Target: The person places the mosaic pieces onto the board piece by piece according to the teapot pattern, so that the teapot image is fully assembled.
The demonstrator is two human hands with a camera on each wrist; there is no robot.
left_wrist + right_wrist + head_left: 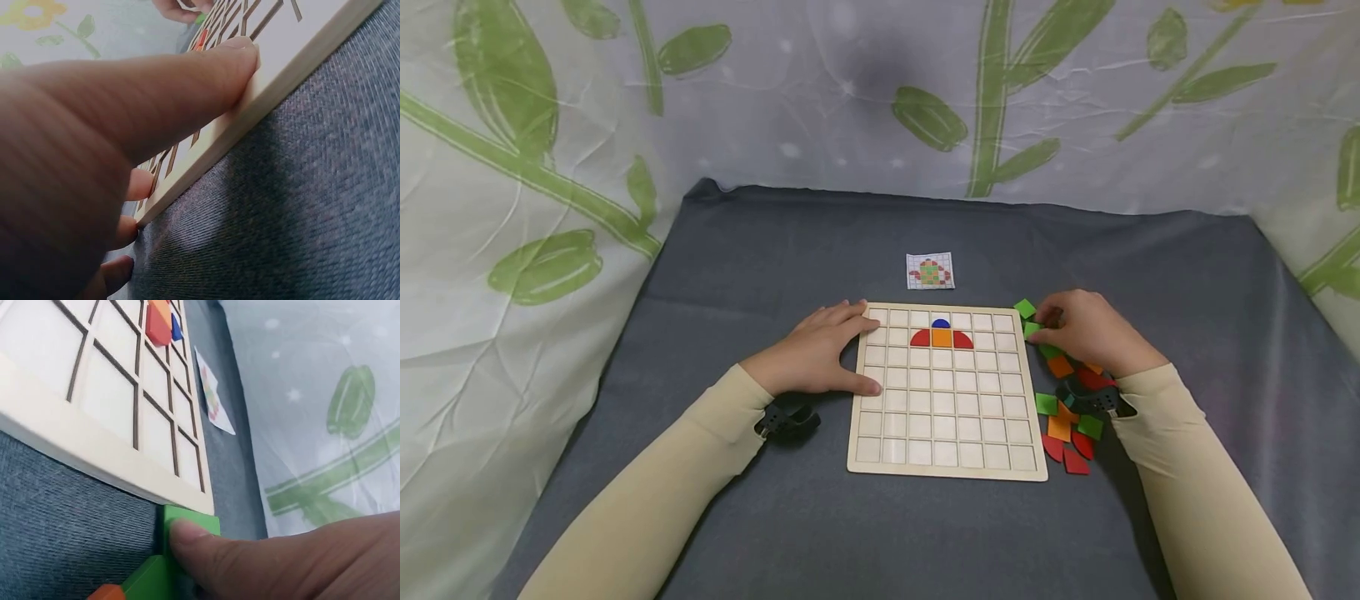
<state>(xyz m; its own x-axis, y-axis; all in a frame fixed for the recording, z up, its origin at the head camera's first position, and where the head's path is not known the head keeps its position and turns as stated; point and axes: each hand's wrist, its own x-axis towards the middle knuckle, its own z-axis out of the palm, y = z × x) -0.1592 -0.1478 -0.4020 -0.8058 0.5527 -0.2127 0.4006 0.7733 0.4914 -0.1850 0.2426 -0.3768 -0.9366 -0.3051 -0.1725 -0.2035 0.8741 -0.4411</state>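
Observation:
A wooden grid board [947, 475] lies flat on the dark cloth. Near its top row sit a blue half-round tile [941, 323], an orange square tile [942, 337] below it and a red quarter-round tile [921, 338] on each side. My left hand [820, 354] rests spread on the board's left edge, the thumb [200, 78] pressing its frame. Off the upper right edge, my right hand [1086, 329] pinches a green square tile [1032, 330] between thumb and fingers. The right wrist view shows that thumb on the tile's face; the other fingertips are hidden.
Loose green, orange and red tiles [1060, 429] spread along the board's right side, partly under my right wrist. Another green tile [1025, 308] lies by the top right corner. A small pattern card [930, 271] lies behind the board. A leaf-printed curtain [820, 108] hangs behind.

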